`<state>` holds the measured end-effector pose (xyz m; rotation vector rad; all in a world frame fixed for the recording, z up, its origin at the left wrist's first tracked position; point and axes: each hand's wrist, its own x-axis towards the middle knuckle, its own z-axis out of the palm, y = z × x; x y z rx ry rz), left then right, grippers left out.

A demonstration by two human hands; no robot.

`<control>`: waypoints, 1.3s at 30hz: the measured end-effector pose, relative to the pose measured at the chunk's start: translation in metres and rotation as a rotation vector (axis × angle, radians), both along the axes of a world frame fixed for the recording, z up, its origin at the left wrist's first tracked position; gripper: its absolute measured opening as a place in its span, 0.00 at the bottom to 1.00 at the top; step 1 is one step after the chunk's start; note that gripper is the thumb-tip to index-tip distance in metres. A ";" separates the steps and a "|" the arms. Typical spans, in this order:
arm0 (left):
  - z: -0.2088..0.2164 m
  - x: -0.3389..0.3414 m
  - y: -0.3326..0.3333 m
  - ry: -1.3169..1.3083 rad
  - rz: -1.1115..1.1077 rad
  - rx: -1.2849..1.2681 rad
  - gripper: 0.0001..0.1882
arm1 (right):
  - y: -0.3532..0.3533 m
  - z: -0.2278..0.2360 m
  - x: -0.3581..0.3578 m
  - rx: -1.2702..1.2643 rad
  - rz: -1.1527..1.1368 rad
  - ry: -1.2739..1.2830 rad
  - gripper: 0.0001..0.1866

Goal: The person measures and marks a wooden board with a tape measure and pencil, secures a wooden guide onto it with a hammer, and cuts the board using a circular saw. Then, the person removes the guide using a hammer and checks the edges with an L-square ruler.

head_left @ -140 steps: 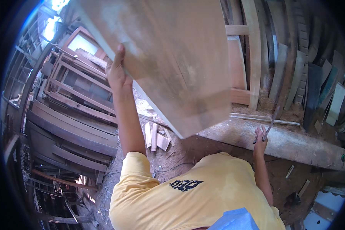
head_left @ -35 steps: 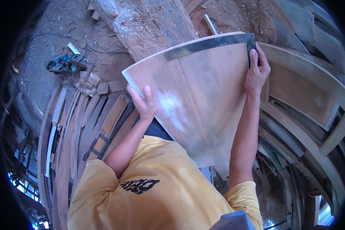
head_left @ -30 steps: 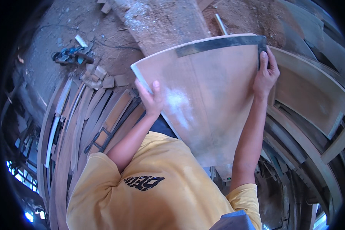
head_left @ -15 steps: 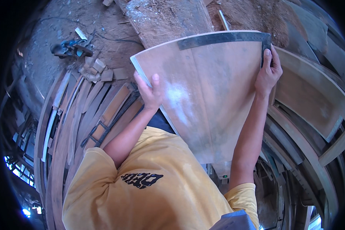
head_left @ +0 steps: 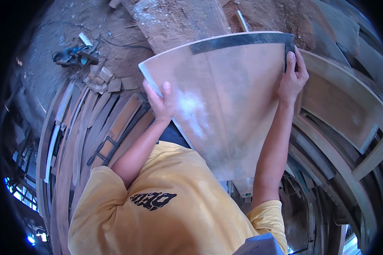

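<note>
In front of me is a broad wooden panel (head_left: 230, 97), pale brown with a lengthwise seam and a whitish glossy patch on its left half. My left hand (head_left: 161, 102) grips its left edge, thumb on the face and fingers round the side. A dark metal carpenter's square (head_left: 238, 41) lies along the far edge, its short arm turned down the right side at the corner. My right hand (head_left: 293, 80) holds that corner, its thumb over the square's short arm and its fingers behind the edge, pressing square and panel together.
Long wooden strips (head_left: 78, 131) lie stacked at left, with a black clamp (head_left: 107, 148) on them. A blue power tool (head_left: 74, 55) and wood offcuts (head_left: 102, 78) rest on the dusty ground. Another wooden panel (head_left: 334, 97) and more boards lie at right. A plank (head_left: 178, 21) extends beyond.
The panel, the square and both hands appear slightly farther left in view, along with the surroundings. Both hands keep the same hold.
</note>
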<state>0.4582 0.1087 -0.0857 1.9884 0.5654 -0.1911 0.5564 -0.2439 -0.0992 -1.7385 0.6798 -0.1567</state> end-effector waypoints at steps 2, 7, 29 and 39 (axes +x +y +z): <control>0.000 0.000 -0.003 0.007 0.006 0.017 0.41 | -0.007 -0.001 -0.003 0.018 -0.001 0.008 0.17; -0.006 0.000 0.001 -0.064 -0.037 0.052 0.41 | -0.002 0.007 0.002 -0.034 0.028 0.026 0.17; -0.017 -0.001 0.004 -0.103 -0.119 0.077 0.40 | -0.014 0.012 -0.014 0.256 -0.303 -0.158 0.13; 0.066 -0.014 0.004 -0.344 -0.464 0.343 0.37 | 0.098 0.127 -0.172 -0.310 -0.106 -0.305 0.12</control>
